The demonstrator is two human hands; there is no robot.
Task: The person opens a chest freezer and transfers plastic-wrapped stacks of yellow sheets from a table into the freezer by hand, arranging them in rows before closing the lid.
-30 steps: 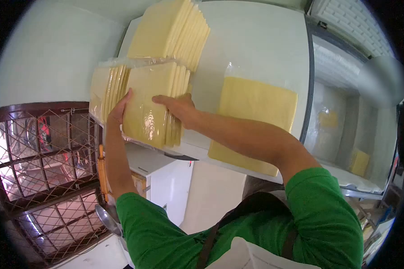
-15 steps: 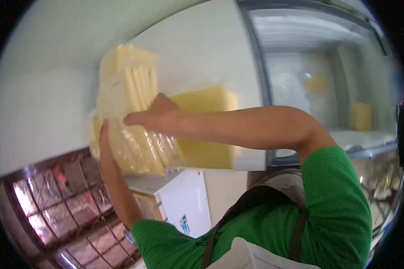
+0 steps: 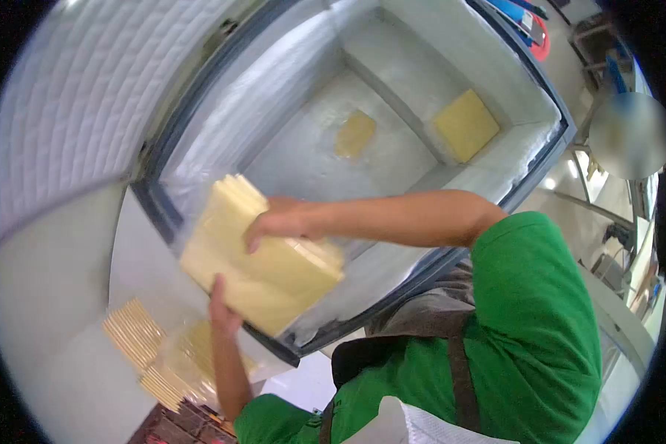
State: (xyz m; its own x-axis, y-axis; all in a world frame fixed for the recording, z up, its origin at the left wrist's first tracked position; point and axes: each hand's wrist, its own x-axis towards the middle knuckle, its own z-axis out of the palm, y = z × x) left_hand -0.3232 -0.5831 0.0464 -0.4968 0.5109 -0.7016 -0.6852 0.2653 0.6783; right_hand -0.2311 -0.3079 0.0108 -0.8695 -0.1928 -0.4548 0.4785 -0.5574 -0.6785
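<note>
A thick pack of pale yellow sheets [image 3: 233, 259], seemingly in clear plastic, is tilted over the near left edge of an open chest freezer [image 3: 392, 177]. My right hand [image 3: 277, 222] grips its upper side, thumb across the top face. Lower down, my left hand [image 3: 223, 307] holds the near left edge. Both hands are closed on the pack, though some fingers are hidden beneath it. Inside the freezer, a flat yellow piece [image 3: 356, 135] lies on the floor, and a yellow block [image 3: 466, 126] rests on the raised step.
More yellow stacks [image 3: 137, 337] and a plastic-wrapped pack [image 3: 192, 355] sit on the white surface at lower left. The raised freezer lid [image 3: 66, 111] stands at upper left. Frost coats the freezer's inner walls. Blue and red items [image 3: 529, 29] are beyond the far corner.
My view has swung right toward the freezer. Both hands have moved from the packs on the white surface to the freezer's edge, carrying a pack of yellow sheets.
</note>
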